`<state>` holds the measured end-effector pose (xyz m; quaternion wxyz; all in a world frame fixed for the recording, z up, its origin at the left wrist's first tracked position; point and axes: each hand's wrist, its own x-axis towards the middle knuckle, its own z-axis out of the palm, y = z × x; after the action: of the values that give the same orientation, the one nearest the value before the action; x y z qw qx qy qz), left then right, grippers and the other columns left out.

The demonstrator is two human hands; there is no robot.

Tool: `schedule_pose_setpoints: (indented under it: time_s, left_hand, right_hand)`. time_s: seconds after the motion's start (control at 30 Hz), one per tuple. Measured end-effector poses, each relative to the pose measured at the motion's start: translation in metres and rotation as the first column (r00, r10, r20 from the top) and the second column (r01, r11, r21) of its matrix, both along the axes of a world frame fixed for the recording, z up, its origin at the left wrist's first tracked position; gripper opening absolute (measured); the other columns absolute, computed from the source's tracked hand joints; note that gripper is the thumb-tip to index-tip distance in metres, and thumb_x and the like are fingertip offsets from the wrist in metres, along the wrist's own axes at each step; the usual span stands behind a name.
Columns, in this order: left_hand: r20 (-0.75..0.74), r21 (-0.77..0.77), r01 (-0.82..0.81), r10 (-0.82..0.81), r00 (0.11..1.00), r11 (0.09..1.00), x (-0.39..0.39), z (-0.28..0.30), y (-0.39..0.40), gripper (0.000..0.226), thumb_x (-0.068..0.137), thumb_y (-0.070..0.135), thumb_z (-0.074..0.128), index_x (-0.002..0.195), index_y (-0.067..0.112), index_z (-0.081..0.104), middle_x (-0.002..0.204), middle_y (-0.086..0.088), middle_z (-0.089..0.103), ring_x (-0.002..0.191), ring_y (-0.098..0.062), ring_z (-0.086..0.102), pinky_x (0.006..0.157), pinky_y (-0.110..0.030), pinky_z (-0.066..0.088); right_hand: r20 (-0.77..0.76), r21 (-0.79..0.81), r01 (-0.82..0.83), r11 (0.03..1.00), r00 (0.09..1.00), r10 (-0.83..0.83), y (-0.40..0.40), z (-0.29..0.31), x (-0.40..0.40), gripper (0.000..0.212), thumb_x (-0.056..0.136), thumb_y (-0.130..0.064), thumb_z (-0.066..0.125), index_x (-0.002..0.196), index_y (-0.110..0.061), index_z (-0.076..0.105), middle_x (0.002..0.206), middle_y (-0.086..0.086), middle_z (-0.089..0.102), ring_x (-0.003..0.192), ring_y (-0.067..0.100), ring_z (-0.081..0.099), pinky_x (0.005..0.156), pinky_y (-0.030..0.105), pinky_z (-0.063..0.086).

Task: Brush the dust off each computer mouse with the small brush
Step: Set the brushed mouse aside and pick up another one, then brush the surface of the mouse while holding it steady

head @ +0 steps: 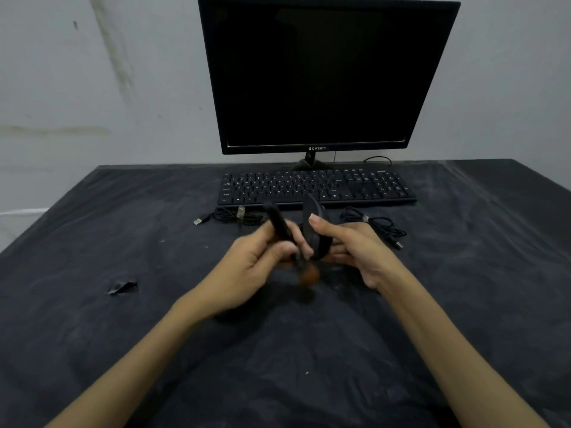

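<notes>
A: Both hands are up over the cloth [154, 350], just this side of the keyboard [315, 186]. The right hand [355, 251] has its fingers curled round a mouse [313, 233], lifted off the table and tipped on edge, long axis running away from the person towards the monitor [321, 75].

B: And the left hand [253, 264]?

A: It's wrapped round the brush [279, 225], dark handle pointing up and away, the brownish bristles [309, 274] hanging low and blurred, just beneath the near end of the mouse.

B: Touching it?

A: Can't tell, too smeared. But the brush sits to the mouse's left, right alongside, so I'd say the stroke has to run along that long axis.

B: Any other mice?

A: I see two bundled cables: the left cable [234, 215] and the right cable [375, 225], either side of the hands. Whatever bodies they belong to, I can't make out from here.
</notes>
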<state>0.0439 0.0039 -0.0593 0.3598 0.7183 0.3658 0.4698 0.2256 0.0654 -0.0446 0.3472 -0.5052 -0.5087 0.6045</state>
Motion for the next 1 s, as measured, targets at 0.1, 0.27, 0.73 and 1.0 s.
schedule_pose_setpoints:
  time_s: [0.1, 0.27, 0.73, 1.0]
  left_hand:
    - [0.018, -0.054, -0.034, 0.035, 0.999, 0.998, -0.012, -0.006, 0.0, 0.014, 0.098, 0.022, 0.046, 0.103, 0.028, 0.058, 0.102, 0.0, 0.071, 0.101, -0.016, 0.067, 0.089, -0.027, 0.052]
    - [0.198, -0.039, -0.214, 0.218, 0.956, 0.976, -0.043, 0.013, 0.008, 0.009, 0.09, 0.036, 0.056, 0.097, 0.035, 0.062, 0.099, 0.002, 0.068, 0.093, -0.025, 0.069, 0.081, -0.034, 0.058]
    - [-0.172, 0.026, -0.265, 0.265, 0.949, 0.964, -0.003, 0.033, 0.021, 0.028, 0.08, 0.037, 0.065, 0.103, 0.023, 0.069, 0.088, 0.012, 0.072, 0.085, -0.003, 0.068, 0.077, -0.017, 0.051]
    - [-0.218, -0.006, -0.1, 0.096, 0.971, 0.995, 0.025, 0.04, 0.034, 0.04, 0.077, 0.033, 0.075, 0.114, 0.023, 0.067, 0.096, 0.005, 0.073, 0.092, -0.007, 0.067, 0.091, -0.035, 0.052]
  right_hand:
    - [0.166, 0.113, -0.001, 0.994, 0.986, -0.018, -0.001, -0.002, 0.005, 0.058, 0.06, -0.057, 0.08, 0.097, -0.014, 0.069, 0.09, 0.002, 0.074, 0.082, 0.015, 0.072, 0.076, 0.03, 0.058]
    - [0.691, 0.311, -0.221, 0.924, 0.721, -0.061, -0.011, -0.007, 0.01, 0.066, 0.055, -0.061, 0.081, 0.109, -0.027, 0.065, 0.104, -0.008, 0.063, 0.101, 0.013, 0.059, 0.091, 0.031, 0.046]
    - [0.603, 0.379, -0.378, 0.845, 0.794, 0.085, -0.029, 0.005, 0.021, 0.084, 0.051, -0.063, 0.075, 0.127, -0.031, 0.058, 0.099, -0.008, 0.053, 0.093, 0.007, 0.052, 0.086, 0.025, 0.043]
    - [0.35, 0.394, -0.266, 0.88, 0.928, 0.124, -0.026, 0.015, 0.029, 0.008, 0.085, -0.028, 0.068, 0.085, -0.02, 0.066, 0.063, -0.002, 0.059, 0.054, 0.007, 0.053, 0.05, 0.016, 0.04]
